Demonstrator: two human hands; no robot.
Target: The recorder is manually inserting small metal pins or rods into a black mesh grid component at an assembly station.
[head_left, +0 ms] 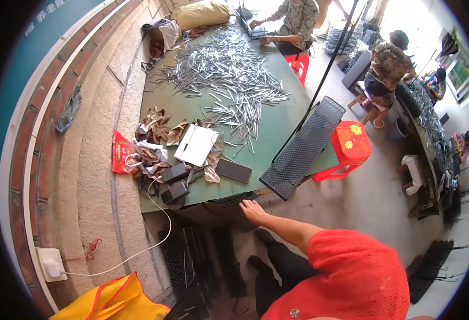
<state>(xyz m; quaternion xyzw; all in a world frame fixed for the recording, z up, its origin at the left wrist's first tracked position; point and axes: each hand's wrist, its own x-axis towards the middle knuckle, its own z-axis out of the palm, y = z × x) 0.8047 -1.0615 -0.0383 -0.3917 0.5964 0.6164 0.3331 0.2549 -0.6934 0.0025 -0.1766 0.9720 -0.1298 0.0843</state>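
My right hand (pixel 253 211) reaches out from a red sleeve to the near edge of the green table (pixel 290 114). Its fingers are stretched out and slightly apart at the end of some dark flat pieces (pixel 218 202) along that edge; whether they touch them is hard to tell. My left hand is out of sight. Closest on the tabletop are a dark phone (pixel 234 170) and a black perforated metal tray (pixel 306 146) tilted over the table's right corner. Beyond lies a broad heap of thin silvery metal rods (pixel 224 69).
Crumpled gloves (pixel 154 125), a white pad (pixel 197 145), a red packet (pixel 121 152) and black boxes (pixel 176 184) crowd the table's left side. A white cable (pixel 138 253) runs to a wall socket. Red stools (pixel 352 146) stand at right; co-workers (pixel 389 64) sit farther off.
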